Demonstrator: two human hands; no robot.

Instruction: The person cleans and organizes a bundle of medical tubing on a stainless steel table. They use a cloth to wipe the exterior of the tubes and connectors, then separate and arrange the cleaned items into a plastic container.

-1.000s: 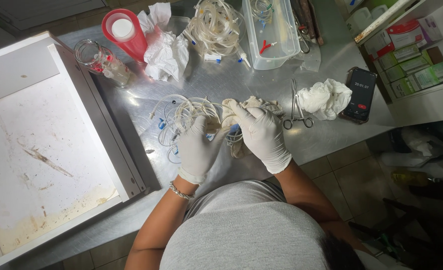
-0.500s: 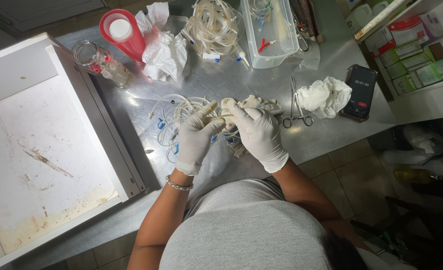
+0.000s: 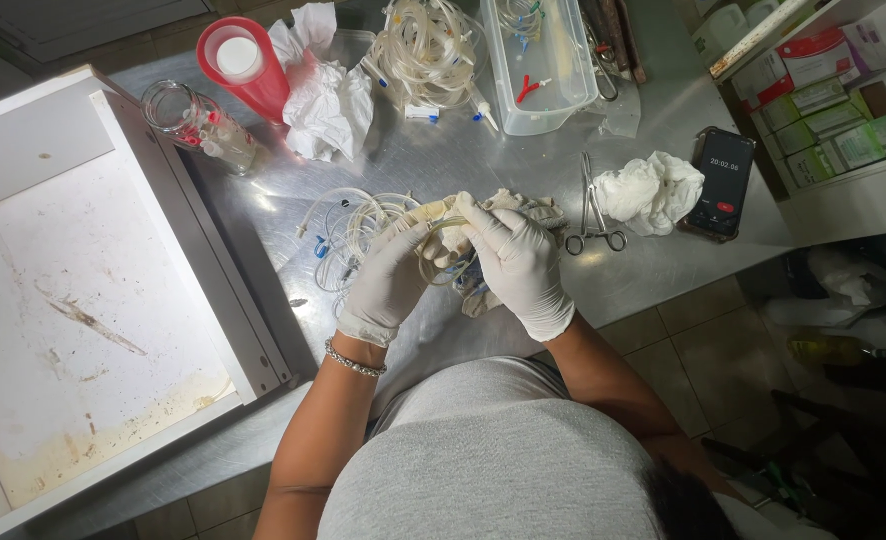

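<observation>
Both hands wear white gloves and meet over a steel counter point(image 3: 523, 160). My left hand point(image 3: 388, 280) pinches a strand of clear medical tubing point(image 3: 348, 225) that lies coiled with small blue clamps just to its left. My right hand point(image 3: 518, 265) grips the same tubing together with a crumpled beige cloth point(image 3: 533, 208) beneath it. A bracelet sits on my left wrist. The part of the tubing between the fingers is mostly hidden.
Metal forceps point(image 3: 593, 210), a wad of white tissue point(image 3: 653, 192) and a phone point(image 3: 723, 182) lie to the right. Behind are a red cup point(image 3: 243, 65), a glass jar point(image 3: 203, 125), crumpled paper point(image 3: 328, 100), more tubing point(image 3: 428, 50) and a clear tray point(image 3: 543, 60). A white stained board point(image 3: 83, 280) fills the left.
My left hand has slid up and to the right along the tubing, closing in on my right hand. The right hand has barely shifted.
</observation>
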